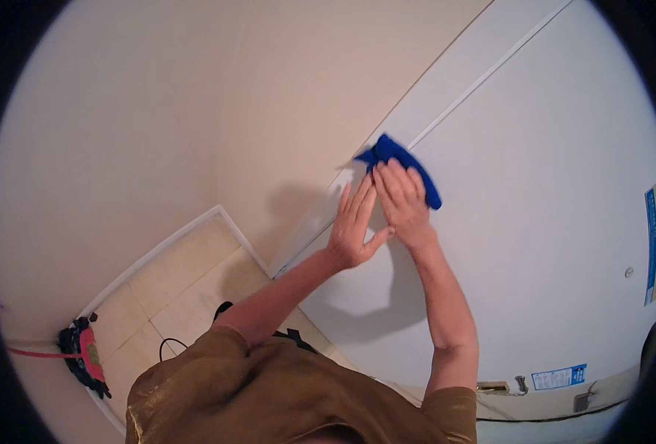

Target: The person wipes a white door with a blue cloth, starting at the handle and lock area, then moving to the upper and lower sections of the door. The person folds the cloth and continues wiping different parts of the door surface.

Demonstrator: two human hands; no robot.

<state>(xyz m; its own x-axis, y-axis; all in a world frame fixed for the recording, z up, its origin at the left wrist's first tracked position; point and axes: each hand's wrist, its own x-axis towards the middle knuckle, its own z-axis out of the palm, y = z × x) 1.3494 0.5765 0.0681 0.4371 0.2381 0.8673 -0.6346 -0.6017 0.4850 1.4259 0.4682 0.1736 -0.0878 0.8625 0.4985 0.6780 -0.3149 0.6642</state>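
Observation:
A blue cloth (399, 157) lies against the white door and its frame, near the door's edge. My right hand (403, 202) presses flat on the cloth, fingers together, with the cloth showing beyond the fingertips and along its right side. Just to the left, my left hand (356, 225) is held flat with its thumb spread towards my right wrist; its fingertips come close to the cloth's lower left, and whether they touch it I cannot tell. The white door (528, 194) fills the right side of the view.
A beige wall (306, 111) adjoins the door frame (417, 100). Below left, a tiled floor (178, 288) meets a white baseboard (156, 247). A mop or broom head (86, 355) with a pink handle stands by the wall. A door chain (508, 393) and printed sheets (559, 377) are at lower right.

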